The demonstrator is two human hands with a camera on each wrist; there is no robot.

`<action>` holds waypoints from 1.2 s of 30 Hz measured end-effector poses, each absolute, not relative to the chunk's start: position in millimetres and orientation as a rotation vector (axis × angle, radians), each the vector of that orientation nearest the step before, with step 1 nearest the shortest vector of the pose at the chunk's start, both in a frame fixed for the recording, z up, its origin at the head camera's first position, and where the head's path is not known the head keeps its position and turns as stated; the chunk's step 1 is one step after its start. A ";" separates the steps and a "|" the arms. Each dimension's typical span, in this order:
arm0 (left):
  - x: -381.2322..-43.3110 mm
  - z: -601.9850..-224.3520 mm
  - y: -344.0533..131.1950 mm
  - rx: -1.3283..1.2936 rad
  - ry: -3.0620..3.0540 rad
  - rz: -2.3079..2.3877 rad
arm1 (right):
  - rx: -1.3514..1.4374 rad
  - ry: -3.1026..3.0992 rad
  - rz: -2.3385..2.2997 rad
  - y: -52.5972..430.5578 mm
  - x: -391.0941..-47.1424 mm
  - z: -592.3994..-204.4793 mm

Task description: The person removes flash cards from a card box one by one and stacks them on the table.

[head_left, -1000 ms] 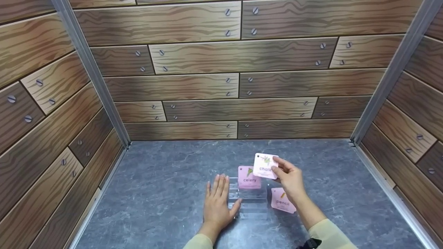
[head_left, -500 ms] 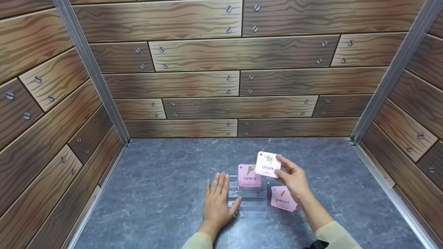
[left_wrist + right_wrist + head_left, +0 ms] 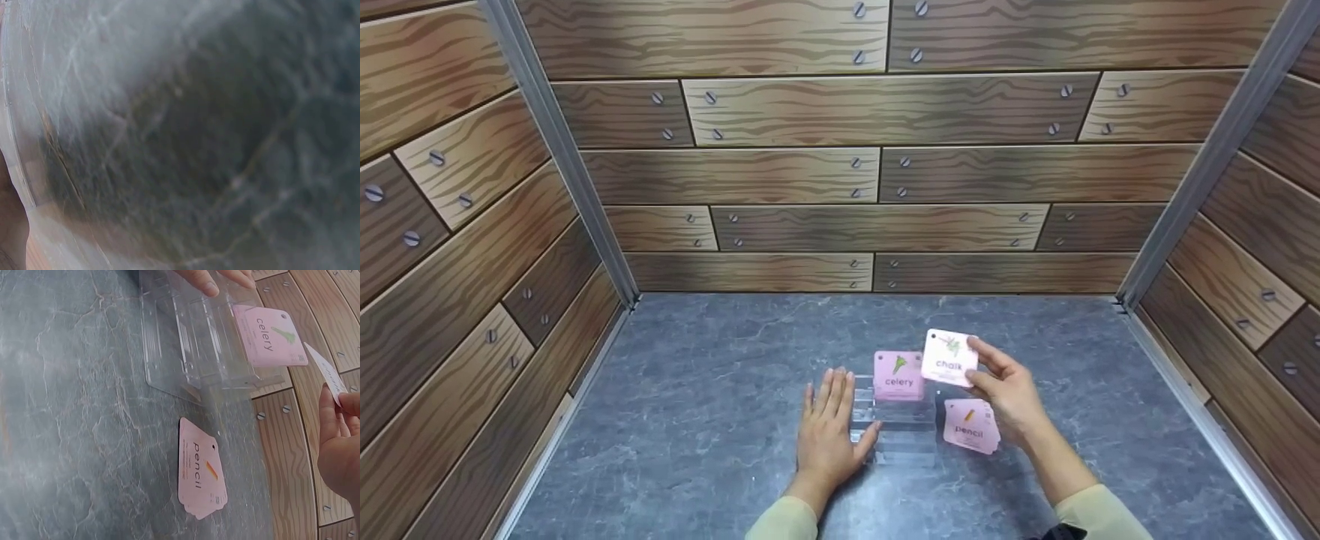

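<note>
The chalk card (image 3: 946, 354) is held up in the air, just right of the celery card (image 3: 898, 376), its word and drawing facing the head camera. The right hand (image 3: 1011, 394) pinches it by its right edge between thumb and fingers, which are closed down to the card's thickness. The celery card stands in the rear part of a clear tiered rack (image 3: 904, 426) on the dark, veined counter (image 3: 712, 420). The left hand (image 3: 829, 435) lies over the rack's left end, palm down, its fingers straight and close together, thumb spread out to the side, grasping nothing. Near the rack's right end, apart from it, the pencil card (image 3: 969, 427) tops a slightly fanned pile on the counter. Wood-patterned walls (image 3: 780, 172) enclose the counter.
</note>
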State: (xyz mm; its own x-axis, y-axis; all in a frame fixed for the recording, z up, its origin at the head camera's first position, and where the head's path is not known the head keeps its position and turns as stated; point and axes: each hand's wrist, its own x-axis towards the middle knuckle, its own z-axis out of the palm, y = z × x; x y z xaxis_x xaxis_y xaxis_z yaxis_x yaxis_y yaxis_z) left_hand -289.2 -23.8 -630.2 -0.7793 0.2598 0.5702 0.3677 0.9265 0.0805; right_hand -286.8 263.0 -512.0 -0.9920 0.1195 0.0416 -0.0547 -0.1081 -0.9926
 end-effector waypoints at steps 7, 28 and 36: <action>-287.1 -631.7 -22.3 -0.451 -2.483 -0.257 | -0.101 -2.013 2.215 272.2 -280.9 -516.1; -283.8 -625.0 -23.5 -0.476 -2.529 -0.239 | -0.223 -2.074 2.139 306.0 -255.7 -549.1; -279.5 -610.6 -25.5 -0.516 -2.670 -0.112 | -0.256 -2.089 2.125 313.5 -249.3 -560.0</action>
State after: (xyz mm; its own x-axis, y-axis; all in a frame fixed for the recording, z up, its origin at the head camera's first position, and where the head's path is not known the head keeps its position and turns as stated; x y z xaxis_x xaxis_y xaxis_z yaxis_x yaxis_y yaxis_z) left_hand -279.5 -25.5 -610.6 -0.8442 0.3392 0.4151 0.3728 0.9279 -0.0001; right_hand -249.3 313.5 -560.0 -0.9741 0.2257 -0.0160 0.0121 -0.0185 -0.9998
